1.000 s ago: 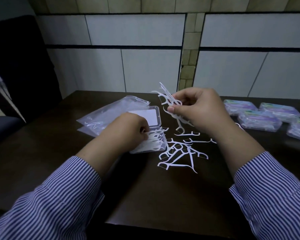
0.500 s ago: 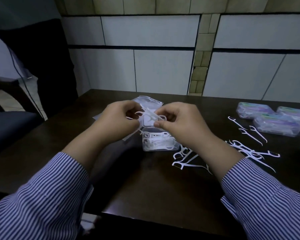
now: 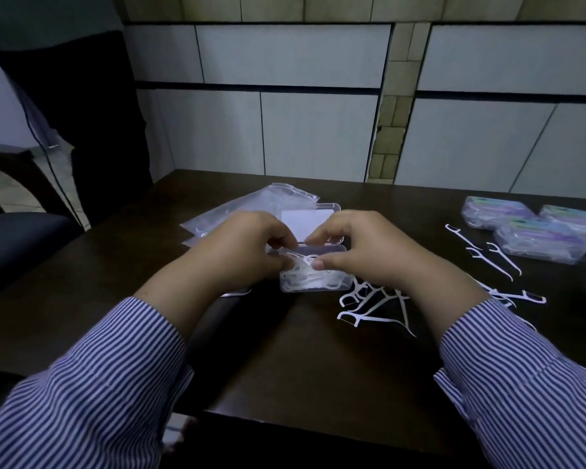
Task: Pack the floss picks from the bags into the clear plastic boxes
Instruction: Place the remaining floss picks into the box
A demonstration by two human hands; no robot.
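Both hands have dropped onto the clear box: left hand and right hand pinch thin white picks over it; glossy bags lie beyond the left.

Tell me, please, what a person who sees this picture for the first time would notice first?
The eye goes first to the two hands at the centre, left hand and right hand, which meet over an open clear box partly filled with white floss picks. Next are the loose floss picks scattered on the dark table to the right of the box. At the far right lie closed boxes with purple contents.
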